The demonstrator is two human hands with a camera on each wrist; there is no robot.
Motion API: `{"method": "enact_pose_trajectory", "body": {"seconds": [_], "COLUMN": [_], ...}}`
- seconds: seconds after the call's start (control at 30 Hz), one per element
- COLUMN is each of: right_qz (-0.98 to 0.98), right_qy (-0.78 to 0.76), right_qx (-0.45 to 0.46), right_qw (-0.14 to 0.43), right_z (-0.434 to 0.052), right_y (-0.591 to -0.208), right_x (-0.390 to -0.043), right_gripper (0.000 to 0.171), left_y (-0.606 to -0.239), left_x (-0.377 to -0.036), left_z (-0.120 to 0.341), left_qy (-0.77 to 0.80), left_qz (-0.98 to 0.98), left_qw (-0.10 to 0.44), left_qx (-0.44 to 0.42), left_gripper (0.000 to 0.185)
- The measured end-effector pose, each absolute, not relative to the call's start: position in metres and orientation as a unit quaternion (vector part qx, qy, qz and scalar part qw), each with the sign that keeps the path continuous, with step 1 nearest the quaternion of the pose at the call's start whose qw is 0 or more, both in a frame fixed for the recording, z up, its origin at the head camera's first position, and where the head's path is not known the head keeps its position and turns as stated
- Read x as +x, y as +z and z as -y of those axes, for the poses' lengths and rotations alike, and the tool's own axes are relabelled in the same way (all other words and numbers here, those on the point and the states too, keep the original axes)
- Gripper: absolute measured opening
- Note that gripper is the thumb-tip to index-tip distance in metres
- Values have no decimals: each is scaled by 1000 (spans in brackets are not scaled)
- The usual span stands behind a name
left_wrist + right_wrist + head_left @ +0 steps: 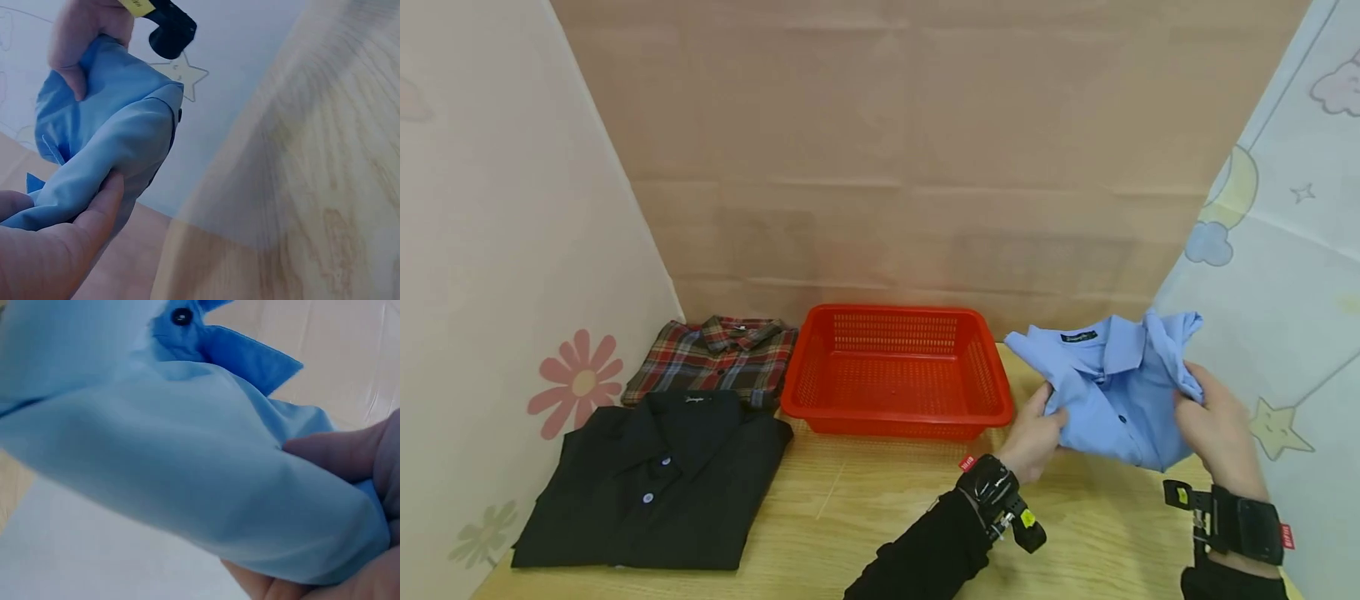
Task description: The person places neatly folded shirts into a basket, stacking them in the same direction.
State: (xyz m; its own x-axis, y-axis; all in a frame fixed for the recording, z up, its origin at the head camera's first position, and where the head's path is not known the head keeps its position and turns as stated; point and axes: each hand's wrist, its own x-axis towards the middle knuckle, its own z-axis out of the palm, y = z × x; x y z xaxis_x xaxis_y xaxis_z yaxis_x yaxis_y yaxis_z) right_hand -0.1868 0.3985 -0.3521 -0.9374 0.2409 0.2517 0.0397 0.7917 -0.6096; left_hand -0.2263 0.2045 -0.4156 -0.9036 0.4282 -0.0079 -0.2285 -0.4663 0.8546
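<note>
A light blue button-up shirt point(1120, 408), folded and bunched, is held between both hands at the right side of the table. My left hand point(1033, 433) pinches its left side, thumb on top of the cloth. On the opposite side my right hand point(1217, 425) grips the cloth near the shoulder. The shirt's collar points toward the back wall, with a dark label inside it. In the left wrist view the shirt point(125, 137) sags between the two hands, above the wooden surface. A dark button shows on the shirt point(175, 462) in the right wrist view.
A red plastic basket point(895, 423) with nothing in it stands at the back middle. To its left lie a folded plaid shirt point(752, 354) and, nearer, a folded black shirt point(700, 500). Walls stand left, right and behind the wooden table point(820, 533).
</note>
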Motion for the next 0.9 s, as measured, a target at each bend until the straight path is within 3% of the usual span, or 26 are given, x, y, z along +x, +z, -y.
{"method": "enact_pose_trajectory", "body": {"seconds": [0.37,0.9], "right_qz": [920,879], "right_qy": [335,435], "right_qx": [-81,9], "right_qw": [186,196], "right_z": [-389,-344], "right_y": [-350,-351], "right_x": [-189,-197], "right_gripper": [51,48], "left_y": [-396,-392], "left_x": [-226,-223], "left_z": [-177,-100], "left_qy": [863,867], "left_qz": [-450,-423], "left_qw": [200,217], "left_qx": [111,146], "left_gripper": [49,46]}}
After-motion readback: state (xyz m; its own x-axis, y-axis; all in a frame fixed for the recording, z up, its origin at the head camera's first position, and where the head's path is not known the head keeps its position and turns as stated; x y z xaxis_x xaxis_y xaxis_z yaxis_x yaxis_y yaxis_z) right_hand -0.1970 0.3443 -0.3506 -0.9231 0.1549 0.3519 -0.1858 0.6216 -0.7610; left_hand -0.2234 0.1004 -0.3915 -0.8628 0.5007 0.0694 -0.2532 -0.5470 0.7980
